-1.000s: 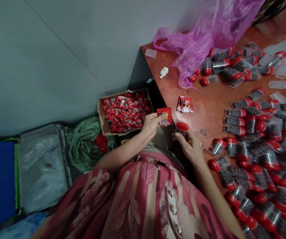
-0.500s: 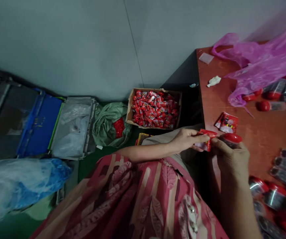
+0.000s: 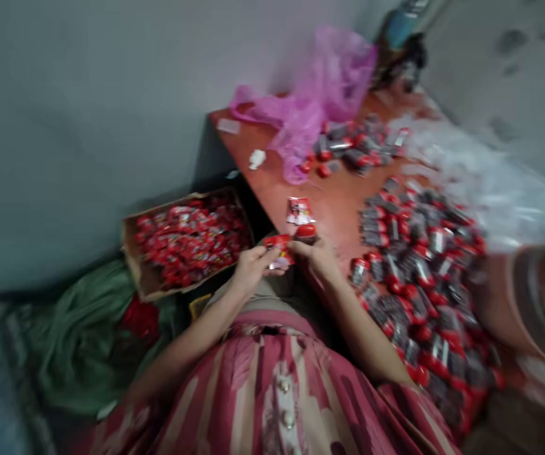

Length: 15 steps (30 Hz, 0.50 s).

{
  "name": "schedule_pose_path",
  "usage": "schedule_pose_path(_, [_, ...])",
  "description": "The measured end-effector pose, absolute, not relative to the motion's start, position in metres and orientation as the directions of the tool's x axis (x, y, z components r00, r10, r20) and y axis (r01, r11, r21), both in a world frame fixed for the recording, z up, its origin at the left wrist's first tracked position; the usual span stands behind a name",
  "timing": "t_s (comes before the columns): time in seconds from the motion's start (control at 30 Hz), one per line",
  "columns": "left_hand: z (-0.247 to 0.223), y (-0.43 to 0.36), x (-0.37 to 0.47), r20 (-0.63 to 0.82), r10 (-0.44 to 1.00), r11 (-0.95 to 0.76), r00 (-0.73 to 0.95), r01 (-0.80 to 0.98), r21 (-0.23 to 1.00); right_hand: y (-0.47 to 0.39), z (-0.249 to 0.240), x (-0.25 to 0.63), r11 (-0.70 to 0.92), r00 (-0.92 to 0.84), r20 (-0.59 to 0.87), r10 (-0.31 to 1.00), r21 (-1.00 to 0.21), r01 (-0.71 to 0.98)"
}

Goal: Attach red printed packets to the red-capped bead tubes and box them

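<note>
My left hand (image 3: 253, 268) pinches a small red printed packet (image 3: 278, 244) between thumb and fingers, over the table's near edge. Closed around a small red-capped jar (image 3: 306, 231) with dark contents, my right hand (image 3: 320, 254) has its thumb at the packet's right side. Whether that thumb also grips the packet I cannot tell. Just beyond the hands, more red printed packets (image 3: 299, 208) lie on the reddish-brown table (image 3: 331, 218). Motion blur softens the details.
A cardboard box (image 3: 132, 249) full of red packaged pieces stands left of the table, beside a green sack (image 3: 77, 335). Many red-capped jars (image 3: 424, 272) cover the table's right side. A pink plastic bag (image 3: 300, 114) lies at the back; a round brownish container (image 3: 513, 297) stands far right.
My view has swung to the right, bringing the jar pile into sight and shifting the box leftward. Both hands keep hold of the packet and the jar.
</note>
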State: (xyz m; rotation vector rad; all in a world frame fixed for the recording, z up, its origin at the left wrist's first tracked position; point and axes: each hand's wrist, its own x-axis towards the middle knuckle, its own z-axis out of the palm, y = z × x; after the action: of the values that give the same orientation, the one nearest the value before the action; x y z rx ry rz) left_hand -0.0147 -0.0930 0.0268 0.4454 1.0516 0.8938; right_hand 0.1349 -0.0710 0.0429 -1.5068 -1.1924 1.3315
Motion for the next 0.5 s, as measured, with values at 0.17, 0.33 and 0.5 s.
schedule_pose_path(0.17, [0.019,-0.077,-0.007,-0.538,0.836,0.525,0.104,-0.435,0.732,-0.081,0.032,0.144,-0.267,0.058,-0.276,0.959,-0.954,-0.134])
schedule_pose_path(0.33, [0.02,-0.081,0.0,-0.554,0.829,0.528,0.079,-0.436,0.729,-0.112,0.031,0.151,-0.292,0.021,-0.304,0.952,-0.929,-0.227])
schedule_pose_path(0.5, [0.026,-0.078,0.005,-0.566,0.823,0.527,0.055,-0.45,0.721,-0.124,0.032,0.159,-0.307,0.014,-0.314,0.949,-0.935,-0.175])
